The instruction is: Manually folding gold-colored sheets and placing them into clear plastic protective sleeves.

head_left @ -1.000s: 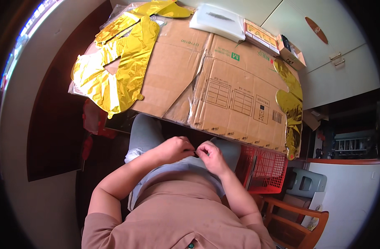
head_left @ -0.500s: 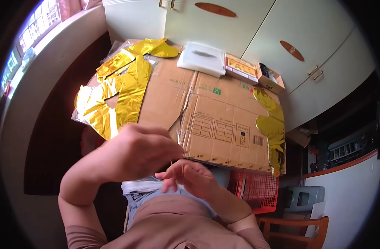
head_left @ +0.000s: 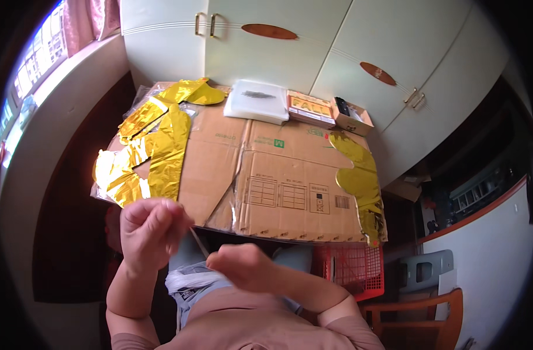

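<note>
While the left hand (head_left: 152, 230) is raised with its fingers (head_left: 172, 214) pinched shut on a thin pale stick (head_left: 197, 241), the right hand (head_left: 243, 265) sits just beside it, low over the lap, fingers curled; whether they grip anything cannot be told. Beyond lies the bench (head_left: 289, 236) under flattened cardboard (head_left: 278, 175), gold foil balloons (head_left: 150, 157) at left, another gold foil piece (head_left: 359, 181) at right.

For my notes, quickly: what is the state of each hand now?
Left hand: closed, pinching a thin stick.
Right hand: curled; what it holds cannot be told.
</note>
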{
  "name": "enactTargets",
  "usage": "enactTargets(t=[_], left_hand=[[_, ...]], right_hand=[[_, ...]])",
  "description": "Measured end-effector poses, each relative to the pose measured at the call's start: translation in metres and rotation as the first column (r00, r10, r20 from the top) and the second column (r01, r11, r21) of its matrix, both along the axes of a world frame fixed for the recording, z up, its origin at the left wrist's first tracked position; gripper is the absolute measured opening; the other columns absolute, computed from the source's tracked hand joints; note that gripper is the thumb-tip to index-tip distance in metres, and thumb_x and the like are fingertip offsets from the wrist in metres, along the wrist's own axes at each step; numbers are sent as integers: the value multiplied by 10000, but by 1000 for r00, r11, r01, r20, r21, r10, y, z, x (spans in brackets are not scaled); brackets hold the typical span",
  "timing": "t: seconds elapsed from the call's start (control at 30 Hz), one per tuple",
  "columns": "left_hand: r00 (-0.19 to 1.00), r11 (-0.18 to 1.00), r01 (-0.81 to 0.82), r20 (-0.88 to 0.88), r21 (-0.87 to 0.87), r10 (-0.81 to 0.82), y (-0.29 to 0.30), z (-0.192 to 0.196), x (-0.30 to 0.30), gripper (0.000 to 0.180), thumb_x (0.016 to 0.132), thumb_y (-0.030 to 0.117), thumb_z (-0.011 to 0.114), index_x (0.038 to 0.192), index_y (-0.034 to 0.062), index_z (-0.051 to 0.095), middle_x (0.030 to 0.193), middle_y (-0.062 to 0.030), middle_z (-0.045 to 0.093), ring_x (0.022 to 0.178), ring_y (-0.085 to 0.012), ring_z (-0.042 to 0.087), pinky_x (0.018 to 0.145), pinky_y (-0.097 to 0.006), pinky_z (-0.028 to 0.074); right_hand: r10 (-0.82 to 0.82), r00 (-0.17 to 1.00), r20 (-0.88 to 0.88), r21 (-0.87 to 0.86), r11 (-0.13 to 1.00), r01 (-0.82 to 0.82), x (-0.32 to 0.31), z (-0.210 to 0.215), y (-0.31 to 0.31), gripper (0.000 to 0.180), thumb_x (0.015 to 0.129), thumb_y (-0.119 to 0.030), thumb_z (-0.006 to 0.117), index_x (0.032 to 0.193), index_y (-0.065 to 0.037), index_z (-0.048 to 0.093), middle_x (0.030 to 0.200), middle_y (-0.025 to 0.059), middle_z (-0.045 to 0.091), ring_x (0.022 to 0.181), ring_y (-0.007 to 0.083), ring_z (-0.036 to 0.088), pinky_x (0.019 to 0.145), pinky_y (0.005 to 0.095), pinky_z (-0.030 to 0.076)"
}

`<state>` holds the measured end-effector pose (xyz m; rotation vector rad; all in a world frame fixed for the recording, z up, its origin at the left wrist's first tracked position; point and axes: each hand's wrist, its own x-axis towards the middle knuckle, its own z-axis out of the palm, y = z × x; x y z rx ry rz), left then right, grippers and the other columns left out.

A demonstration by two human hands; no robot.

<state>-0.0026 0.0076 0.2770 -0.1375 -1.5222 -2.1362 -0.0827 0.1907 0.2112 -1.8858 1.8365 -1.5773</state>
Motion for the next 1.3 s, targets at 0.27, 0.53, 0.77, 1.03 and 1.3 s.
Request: enactTargets(t=[0.27, 0.53, 0.77, 1.03, 1.3], left_hand=[[890, 774, 452, 171, -443, -423, 26, -18, 6, 127, 922, 65, 562, 932, 15, 678, 834, -101, 708, 497, -96, 578, 455, -224, 463], [960, 702, 268, 119, -660, -255, 13, -31, -4, 156, 919, 24, 539, 1001, -9, 668, 880, -106, 707, 619, -104, 636, 497, -232, 504], [963, 700, -205, -13, -684, 269, 4, -32, -20, 177, 956, 82, 519, 972, 5, 677, 868, -60, 705, 500, -60, 554, 459, -221, 463], [972, 819, -46, 163, -572, 168, 2, -27, -28, 210, 970, 105, 500, 1033, -22, 656, 945, -106, 703, 553, -103, 599, 500, -224, 503], [965, 958, 132, 254, -254, -65, 7, -18, -30, 229, 963, 152, 546, 1044, -31, 658, 892, -72, 704, 523, -80, 574, 450, -198, 452]], right_hand=[[-189, 980, -69, -61, 981, 185, -57, 60, 19, 55, 834, -41, 659, 880, -48, 632, 710, 72, 582, 572, 208, 567, 521, 310, 458], [-2, 973, 232, -30, 1000, 9, -41, 74, 21, 34, 863, -55, 606, 835, -39, 599, 718, 128, 551, 668, 267, 581, 616, 345, 463], [240, 940, 241, -65, 971, -231, -23, 49, 15, 25, 871, -40, 613, 860, -22, 599, 728, 96, 584, 654, 198, 594, 590, 303, 471], [74, 950, 305, 205, 968, -141, -31, 51, 15, 88, 871, -61, 613, 795, -21, 591, 705, 95, 574, 646, 184, 575, 610, 280, 455], [49, 979, 196, 296, 949, -107, -42, 52, 11, 55, 880, -75, 602, 846, -31, 608, 741, 127, 585, 688, 259, 615, 628, 322, 480]])
